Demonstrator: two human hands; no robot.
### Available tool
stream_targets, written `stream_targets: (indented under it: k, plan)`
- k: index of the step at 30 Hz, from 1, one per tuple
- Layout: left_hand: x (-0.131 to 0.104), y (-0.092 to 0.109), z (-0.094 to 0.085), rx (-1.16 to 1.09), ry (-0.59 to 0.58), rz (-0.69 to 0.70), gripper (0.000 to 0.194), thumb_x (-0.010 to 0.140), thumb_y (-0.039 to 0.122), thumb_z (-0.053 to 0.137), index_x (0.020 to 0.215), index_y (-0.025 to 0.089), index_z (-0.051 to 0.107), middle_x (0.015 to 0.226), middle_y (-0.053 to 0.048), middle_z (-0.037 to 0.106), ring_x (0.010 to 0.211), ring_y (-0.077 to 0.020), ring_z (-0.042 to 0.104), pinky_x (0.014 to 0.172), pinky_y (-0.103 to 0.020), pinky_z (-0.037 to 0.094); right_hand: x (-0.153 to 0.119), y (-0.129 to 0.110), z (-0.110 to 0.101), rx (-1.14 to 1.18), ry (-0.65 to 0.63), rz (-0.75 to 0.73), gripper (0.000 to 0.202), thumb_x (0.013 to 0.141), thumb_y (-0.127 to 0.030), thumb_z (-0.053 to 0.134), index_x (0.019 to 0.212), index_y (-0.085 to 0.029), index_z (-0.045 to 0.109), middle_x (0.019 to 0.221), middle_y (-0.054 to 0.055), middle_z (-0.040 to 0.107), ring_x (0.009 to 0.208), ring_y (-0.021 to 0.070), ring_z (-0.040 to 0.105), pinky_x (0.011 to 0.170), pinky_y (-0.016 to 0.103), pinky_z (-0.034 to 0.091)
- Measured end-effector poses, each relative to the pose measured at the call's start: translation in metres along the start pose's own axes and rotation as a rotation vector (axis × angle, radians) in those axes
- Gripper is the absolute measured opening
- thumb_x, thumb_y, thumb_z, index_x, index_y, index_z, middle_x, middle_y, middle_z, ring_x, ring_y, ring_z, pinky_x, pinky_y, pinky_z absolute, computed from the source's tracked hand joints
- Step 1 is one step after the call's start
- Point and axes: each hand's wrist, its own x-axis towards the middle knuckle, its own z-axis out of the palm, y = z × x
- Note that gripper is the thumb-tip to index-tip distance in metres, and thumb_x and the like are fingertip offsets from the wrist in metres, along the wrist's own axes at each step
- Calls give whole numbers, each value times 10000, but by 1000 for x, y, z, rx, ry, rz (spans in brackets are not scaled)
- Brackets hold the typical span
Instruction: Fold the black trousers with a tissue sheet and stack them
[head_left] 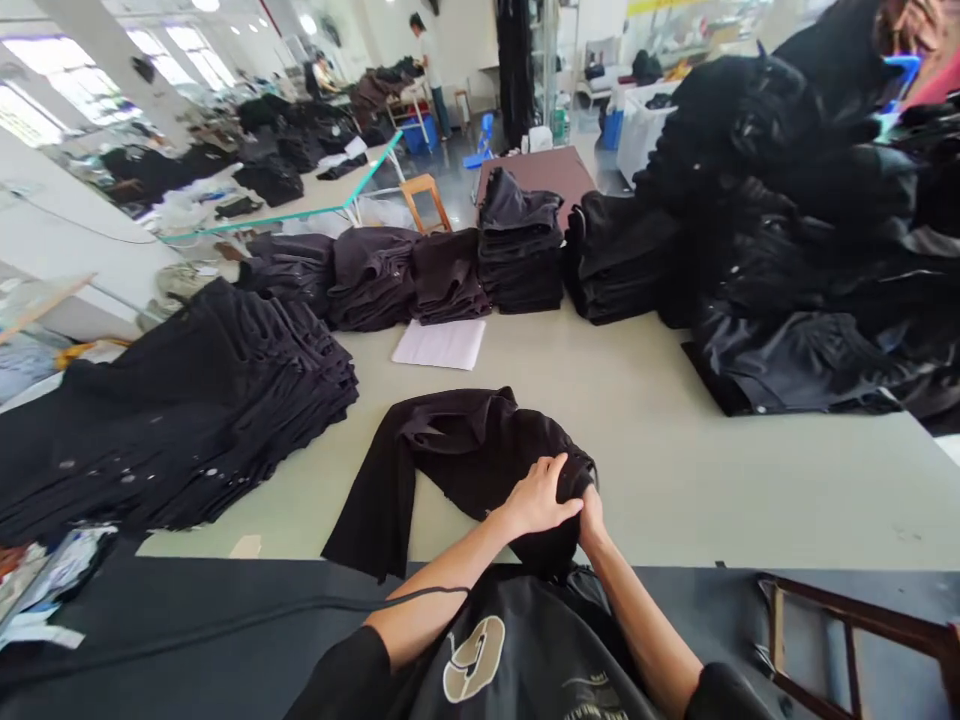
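Note:
A pair of black trousers (pixel 480 450) lies bunched on the pale table in front of me, one leg stretched to the lower left and hanging just over the near edge. My left hand (pixel 541 495) is closed on the bunched right end, thumb and fingers pressing the cloth from the left. On the other side of that bunch, my right hand (pixel 592 515) grips the same trousers, with most of its fingers hidden by the fabric. Some cloth hangs down between my forearms, close to my body.
A thick pile of dark garments (pixel 247 390) covers the table's left side. Folded stacks (pixel 521 240) line its back, near a white paper sheet (pixel 440 343). A tall black heap (pixel 810 230) rises at right. A wooden frame (pixel 847 630) stands below right; a dark cord crosses my left forearm.

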Motion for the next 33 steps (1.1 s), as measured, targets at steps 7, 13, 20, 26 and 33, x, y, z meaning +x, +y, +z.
stream_targets:
  k: [7,13,20,26,33]
  plan:
    - [15,-2,-7,84,-137,-152,586,934,341,548,1502,214,487,1266,-94,742,1177,-255,704,1031,-358,524,-29,-36,-4,24,-86,186,294,599,-456,709,759,-210,686,724,45,741,778,260,684,657,331,545]
    - [14,17,-2,266,-179,-122,673,980,541,480,1507,123,456,1165,-204,763,1113,-361,731,937,-436,546,-43,-29,-7,-85,99,18,287,675,-496,634,664,-220,554,610,-30,601,669,161,524,620,275,446]
    - [9,7,-18,269,-43,-72,426,1024,321,409,1334,168,659,1069,-163,790,1018,-296,758,898,-381,528,-47,-33,-1,7,1,-28,357,780,-599,579,744,-245,607,754,20,681,832,230,602,771,354,512]
    - [6,-2,-23,-115,120,-71,534,1058,495,349,859,179,733,800,-93,748,786,-224,714,738,-291,470,-54,-58,6,179,-108,120,486,739,-538,731,1121,-238,711,1069,54,777,1061,287,690,949,401,554]
    - [-6,-35,-32,-614,354,-193,594,992,631,429,904,126,730,932,-90,770,901,-235,677,819,-311,505,-51,-80,9,90,-214,-86,471,748,-366,716,1195,-217,711,1206,41,757,1144,275,666,1055,407,510]
